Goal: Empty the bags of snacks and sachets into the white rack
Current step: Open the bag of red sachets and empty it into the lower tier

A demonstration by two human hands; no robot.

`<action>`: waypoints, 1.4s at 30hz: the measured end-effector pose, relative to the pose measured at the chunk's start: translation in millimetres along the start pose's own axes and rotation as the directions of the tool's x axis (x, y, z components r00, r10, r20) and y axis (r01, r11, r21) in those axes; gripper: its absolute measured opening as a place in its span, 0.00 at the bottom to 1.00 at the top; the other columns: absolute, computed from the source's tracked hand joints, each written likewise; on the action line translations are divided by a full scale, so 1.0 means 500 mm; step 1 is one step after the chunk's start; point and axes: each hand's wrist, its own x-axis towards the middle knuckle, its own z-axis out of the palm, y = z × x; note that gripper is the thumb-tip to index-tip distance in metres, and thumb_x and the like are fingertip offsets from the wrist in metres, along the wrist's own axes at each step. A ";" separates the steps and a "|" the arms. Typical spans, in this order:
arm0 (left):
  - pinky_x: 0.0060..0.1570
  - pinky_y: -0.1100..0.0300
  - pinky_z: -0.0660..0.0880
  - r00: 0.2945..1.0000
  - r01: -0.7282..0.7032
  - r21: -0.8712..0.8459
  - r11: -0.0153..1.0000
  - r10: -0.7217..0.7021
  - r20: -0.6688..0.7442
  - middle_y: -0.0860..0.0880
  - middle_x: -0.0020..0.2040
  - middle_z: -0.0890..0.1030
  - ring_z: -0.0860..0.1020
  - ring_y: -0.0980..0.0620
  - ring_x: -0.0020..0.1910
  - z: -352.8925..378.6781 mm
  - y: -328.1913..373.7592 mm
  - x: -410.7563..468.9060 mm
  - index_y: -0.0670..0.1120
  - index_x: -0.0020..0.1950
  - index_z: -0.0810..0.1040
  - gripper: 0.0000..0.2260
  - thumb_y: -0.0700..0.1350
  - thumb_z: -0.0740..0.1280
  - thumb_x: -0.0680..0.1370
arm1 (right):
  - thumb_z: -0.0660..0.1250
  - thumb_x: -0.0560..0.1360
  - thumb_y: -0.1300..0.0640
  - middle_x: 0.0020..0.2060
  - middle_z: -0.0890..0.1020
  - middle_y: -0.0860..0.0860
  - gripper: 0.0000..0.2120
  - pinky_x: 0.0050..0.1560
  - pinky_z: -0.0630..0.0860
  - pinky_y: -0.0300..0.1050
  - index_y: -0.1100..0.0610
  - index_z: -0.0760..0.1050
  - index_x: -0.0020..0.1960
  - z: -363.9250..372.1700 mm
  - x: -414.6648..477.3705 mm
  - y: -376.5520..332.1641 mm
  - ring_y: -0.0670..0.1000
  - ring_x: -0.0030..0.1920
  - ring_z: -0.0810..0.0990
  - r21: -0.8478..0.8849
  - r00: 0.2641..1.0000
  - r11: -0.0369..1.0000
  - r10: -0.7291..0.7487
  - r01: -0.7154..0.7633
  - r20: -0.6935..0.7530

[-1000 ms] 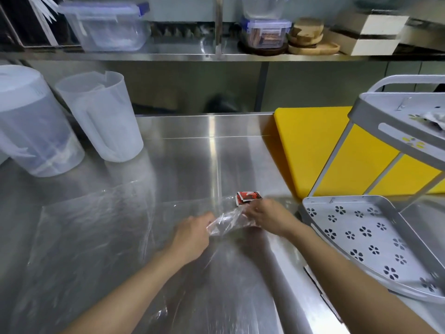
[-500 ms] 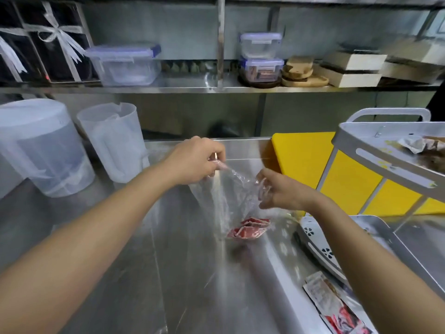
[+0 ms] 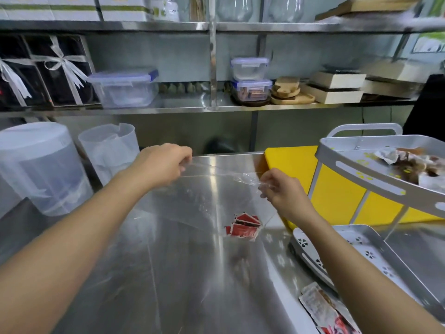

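Our L hand (image 3: 163,165) & R hand (image 3: 284,191) sit wider apart than 0.5 s ago. We pinch the clear bag (image 3: 204,196) top w/ both; red sachets (image 3: 243,227) inside.

You hold the clear bag (image 3: 207,194) up, stretched wide by its top edge, with a few red sachets (image 3: 243,227) bunched in its lower right corner. Just to its right stands the white rack (image 3: 375,186). Its top tier holds crumpled snacks (image 3: 409,162), and more packets (image 3: 322,307) lie beside its perforated lower tray.
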 end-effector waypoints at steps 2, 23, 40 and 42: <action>0.44 0.56 0.68 1.000 -0.014 0.057 0.998 0.013 0.008 0.50 0.54 0.78 0.75 0.47 0.48 0.000 0.008 -0.008 0.51 0.59 0.71 0.11 0.43 0.61 0.77 | 0.66 0.74 0.64 0.39 0.81 0.53 0.06 0.41 0.78 0.47 0.54 0.72 0.44 -0.005 0.000 -0.015 0.55 0.41 0.82 0.057 0.999 0.998 -0.032 0.032 -0.003; 0.37 0.56 0.63 0.920 -0.387 -0.246 0.889 0.356 -0.161 0.55 0.30 0.67 0.68 0.49 0.37 0.002 0.218 0.022 0.53 0.28 0.60 0.19 0.56 0.58 0.78 | 0.72 0.68 0.65 0.41 0.84 0.59 0.06 0.42 0.74 0.40 0.59 0.81 0.45 -0.061 -0.091 0.032 0.49 0.39 0.81 0.549 0.950 0.776 0.268 -0.311 0.158; 0.47 0.55 0.72 0.926 -0.310 0.142 0.940 0.332 -0.179 0.44 0.55 0.81 0.79 0.40 0.56 0.038 0.411 0.025 0.47 0.57 0.78 0.15 0.50 0.54 0.82 | 0.58 0.79 0.56 0.36 0.78 0.50 0.10 0.34 0.72 0.44 0.55 0.68 0.39 -0.110 -0.161 0.105 0.53 0.39 0.78 0.319 0.829 0.848 0.505 -0.423 -0.242; 0.46 0.52 0.70 0.947 -0.309 -0.047 0.950 0.303 -0.107 0.40 0.57 0.79 0.76 0.37 0.58 0.040 0.439 0.028 0.43 0.58 0.75 0.13 0.46 0.54 0.82 | 0.57 0.79 0.56 0.39 0.82 0.54 0.10 0.32 0.71 0.41 0.57 0.66 0.40 -0.116 -0.180 0.117 0.52 0.39 0.83 0.486 0.794 0.761 0.574 -0.429 -0.198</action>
